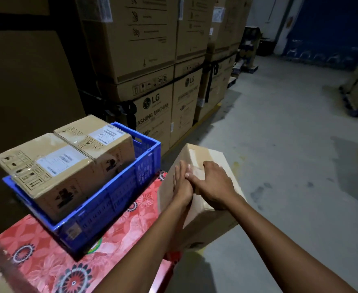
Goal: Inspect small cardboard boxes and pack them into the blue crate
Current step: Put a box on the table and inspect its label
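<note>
The box (pixel 203 155) is up in the air, just past the right edge of the counter (pixel 47 261), so there is only the floor (pixel 279 166) under it. The left hand (pixel 181 183) lies flat on the box with its fingers straight and just presses on it. The right hand (pixel 213 185) is beside it, touching it, with its fingers curled over the top of the box to grip it. So only one hand really has hold of the box. If that hand slips, or the box tips while it is being turned and looked at, I think it could drop to the floor and get a dent. What is under the box cannot be seen, so I cannot tell if anything else helps to carry it. The blue crate (pixel 114 197) sits on the counter to the left. Two boxes are already inside, a near one (pixel 47 172) and a far one (pixel 97 140), side by side and touching. They stand taller than the crate's rim. The only free room seems to be a thin gap at the right end. The box in the hands looks too big for that gap, so it might catch on the rim, sit crooked and slide back out. A hard push could also shove the crate along the cloth. The light is dim, so a small mark on the box might be missed.
</note>
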Tool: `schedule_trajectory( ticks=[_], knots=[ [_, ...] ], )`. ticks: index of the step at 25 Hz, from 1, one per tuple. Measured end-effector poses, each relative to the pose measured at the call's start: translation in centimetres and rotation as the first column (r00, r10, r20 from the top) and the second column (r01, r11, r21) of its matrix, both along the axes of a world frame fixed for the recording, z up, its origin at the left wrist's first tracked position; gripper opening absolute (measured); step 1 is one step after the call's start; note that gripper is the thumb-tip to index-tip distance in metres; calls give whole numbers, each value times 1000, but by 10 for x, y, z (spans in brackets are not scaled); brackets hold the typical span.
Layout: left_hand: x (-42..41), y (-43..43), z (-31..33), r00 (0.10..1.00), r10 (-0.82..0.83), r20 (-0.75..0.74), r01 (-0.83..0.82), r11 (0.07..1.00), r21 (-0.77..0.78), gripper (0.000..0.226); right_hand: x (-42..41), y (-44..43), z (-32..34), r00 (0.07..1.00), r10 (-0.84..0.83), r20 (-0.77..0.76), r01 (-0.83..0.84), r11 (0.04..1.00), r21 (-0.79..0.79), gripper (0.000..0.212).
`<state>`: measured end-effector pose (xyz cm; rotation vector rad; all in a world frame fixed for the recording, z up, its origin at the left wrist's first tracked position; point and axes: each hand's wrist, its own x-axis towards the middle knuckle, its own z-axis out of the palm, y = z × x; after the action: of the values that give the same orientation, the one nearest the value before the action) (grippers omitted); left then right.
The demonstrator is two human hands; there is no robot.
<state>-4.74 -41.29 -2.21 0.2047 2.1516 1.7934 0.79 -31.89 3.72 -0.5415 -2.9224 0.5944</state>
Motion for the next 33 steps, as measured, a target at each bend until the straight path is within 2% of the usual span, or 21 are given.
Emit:
schedule_trajectory(
  ticks=[1,3,5,8,11,13,15,16,19,21,24,27,30,33],
  knots=[
    [4,6,-5,998,-53,-33,51,997,-57,73,3,7,-2,999,-30,35,30,999,-19,93],
    [12,14,-22,983,-147,-108,126,974,-186,76,10,27,-6,996,-71,46,75,994,-77,88],
    [18,23,-39,965,-210,-156,162,948,-276,85,16,51,-4,995,-90,34,93,990,-108,67],
    [30,35,-57,929,-340,-149,241,857,-456,67,32,95,-9,985,-172,31,175,974,-145,50],
    [38,37,-72,882,-420,-214,202,747,-633,63,50,148,-32,968,-251,4,247,949,-196,40],
    [36,29,-86,883,-422,-208,157,682,-714,64,62,178,-52,961,-277,12,273,938,-212,34],
    [35,22,-92,928,-338,-154,116,658,-744,66,71,202,-71,957,-289,27,288,932,-220,32],
    [36,19,-94,953,-276,-123,101,675,-731,68,72,209,-83,957,-288,34,288,931,-224,32],
    [44,13,-95,990,-120,-81,54,826,-561,73,67,211,-119,957,-271,100,288,913,-289,34],
    [51,4,-94,993,-42,-106,-15,874,-486,73,58,201,-139,964,-226,140,261,904,-338,39],
    [57,-22,-90,992,91,-92,-125,865,-486,73,34,179,-142,982,-107,155,161,907,-389,47],
    [69,-53,-82,970,232,-75,-240,854,-462,73,14,146,-128,991,34,131,31,886,-463,45],
    [91,-82,-69,926,372,-64,-361,824,-437,71,11,108,-115,984,137,115,-53,840,-540,43],
    [116,-109,-52,862,499,-89,-492,783,-380,72,10,74,-91,979,189,77,-110,808,-579,49]
  ],
)
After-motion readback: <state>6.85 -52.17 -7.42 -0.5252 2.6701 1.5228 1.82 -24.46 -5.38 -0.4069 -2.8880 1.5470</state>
